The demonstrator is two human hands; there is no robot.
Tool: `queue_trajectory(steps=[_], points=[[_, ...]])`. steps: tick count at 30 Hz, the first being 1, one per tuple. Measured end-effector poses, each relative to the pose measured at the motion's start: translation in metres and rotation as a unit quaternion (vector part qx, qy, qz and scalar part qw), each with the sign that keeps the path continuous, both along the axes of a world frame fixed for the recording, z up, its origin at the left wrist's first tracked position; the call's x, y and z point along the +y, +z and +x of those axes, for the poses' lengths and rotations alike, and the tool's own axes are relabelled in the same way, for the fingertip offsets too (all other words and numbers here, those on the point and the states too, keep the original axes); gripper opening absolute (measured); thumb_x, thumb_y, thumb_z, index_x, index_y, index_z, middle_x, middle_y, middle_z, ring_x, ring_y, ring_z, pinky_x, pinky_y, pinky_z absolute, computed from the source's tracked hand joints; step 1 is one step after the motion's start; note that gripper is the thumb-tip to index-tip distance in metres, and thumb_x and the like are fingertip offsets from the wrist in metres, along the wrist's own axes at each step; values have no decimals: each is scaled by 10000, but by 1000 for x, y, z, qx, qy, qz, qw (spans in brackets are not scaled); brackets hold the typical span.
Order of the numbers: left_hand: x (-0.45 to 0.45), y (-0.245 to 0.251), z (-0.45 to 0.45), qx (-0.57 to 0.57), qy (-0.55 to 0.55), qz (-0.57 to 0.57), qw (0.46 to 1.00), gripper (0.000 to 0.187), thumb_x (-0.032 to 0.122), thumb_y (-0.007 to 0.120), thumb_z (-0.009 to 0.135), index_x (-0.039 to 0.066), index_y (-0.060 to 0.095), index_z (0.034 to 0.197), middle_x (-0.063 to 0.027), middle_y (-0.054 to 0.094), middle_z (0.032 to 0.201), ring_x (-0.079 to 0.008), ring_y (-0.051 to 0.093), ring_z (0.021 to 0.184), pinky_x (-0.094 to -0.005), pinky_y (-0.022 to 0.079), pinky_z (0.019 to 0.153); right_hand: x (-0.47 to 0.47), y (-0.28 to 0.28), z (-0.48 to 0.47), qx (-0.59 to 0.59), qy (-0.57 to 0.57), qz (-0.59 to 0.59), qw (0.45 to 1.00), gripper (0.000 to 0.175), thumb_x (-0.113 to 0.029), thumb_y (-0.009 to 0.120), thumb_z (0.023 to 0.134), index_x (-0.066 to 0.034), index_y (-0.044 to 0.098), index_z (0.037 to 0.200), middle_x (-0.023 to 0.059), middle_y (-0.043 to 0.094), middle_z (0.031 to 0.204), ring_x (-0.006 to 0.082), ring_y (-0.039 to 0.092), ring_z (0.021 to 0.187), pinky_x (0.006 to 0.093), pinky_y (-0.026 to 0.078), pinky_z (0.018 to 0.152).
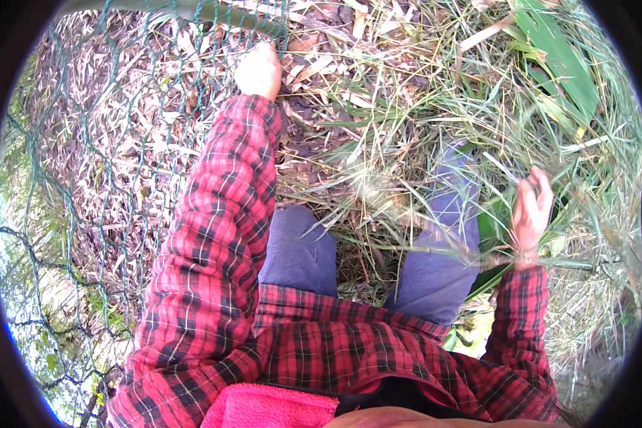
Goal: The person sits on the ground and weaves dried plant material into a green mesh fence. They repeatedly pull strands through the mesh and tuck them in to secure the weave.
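My left hand (259,69) is closed in a fist at the edge of a green mesh net (112,171), with strands gathered beside the knuckles. Bright light washes out its fingers. The net hangs down the left side, over dry leaf litter (155,123). On the right, my right hand (533,211) is raised above long grass (492,107) with its fingers curled. A pale stalk (497,165) ends close to the fingertips; whether it is held is unclear. Both arms wear red and black plaid sleeves.
A pole (241,18) runs behind the net at the top. Broad green leaves (562,64) lie at the upper right. My blue trouser legs (299,251) are below, with grass blades crossing the right one. Cut-looking dry stalks and grass cover the ground between them.
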State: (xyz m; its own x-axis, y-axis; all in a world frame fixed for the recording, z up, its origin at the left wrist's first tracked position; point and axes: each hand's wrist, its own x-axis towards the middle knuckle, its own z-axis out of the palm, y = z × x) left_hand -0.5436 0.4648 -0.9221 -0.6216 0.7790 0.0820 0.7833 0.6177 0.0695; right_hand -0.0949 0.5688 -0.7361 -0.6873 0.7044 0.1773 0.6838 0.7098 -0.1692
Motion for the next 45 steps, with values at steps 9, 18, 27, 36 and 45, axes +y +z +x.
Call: queue_trajectory(steps=[9, 18, 27, 36, 45], points=[[-1, 6, 3, -61, 19, 25, 998, 252, 226, 407, 882, 73, 579, 780, -139, 625, 726, -315, 613, 690, -423, 494, 603, -63, 5, -146, 95, -9, -374, 923, 315, 4, 483, 849, -36, 556, 1152, 113, 633, 890, 138, 587, 788, 259, 459, 710], [5, 14, 8, -30, 24, -11, 999, 170, 173, 449, 841, 70, 573, 785, -148, 620, 709, -309, 616, 654, -408, 496, 566, -20, -126, -302, 229, 99, -382, 890, 246, -178, 432, 895, -71, 596, 1045, 133, 636, 881, 214, 616, 800, 300, 468, 712], [4, 16, 9, -19, 35, -17, 999, 241, 243, 426, 882, 67, 567, 795, -152, 615, 688, -318, 610, 625, -411, 487, 549, -21, -148, -320, 196, 25, -351, 915, 215, -196, 464, 871, -115, 580, 1033, 157, 620, 773, 298, 623, 725, 366, 482, 656], [6, 13, 8, 1, 23, -30, 999, 270, 257, 399, 902, 65, 560, 801, -157, 618, 669, -313, 621, 611, -413, 493, 542, -14, -149, -330, 197, 97, -149, 964, 210, -170, 461, 829, -110, 594, 979, 132, 592, 662, 292, 601, 629, 405, 476, 550], [6, 11, 8, 12, 20, -16, 1000, 257, 265, 435, 886, 68, 566, 787, -152, 612, 642, -315, 614, 585, -408, 492, 526, 14, -115, -371, 151, 93, -319, 931, 312, -245, 383, 898, -36, 613, 874, 201, 610, 843, 380, 578, 790, 445, 442, 703]])
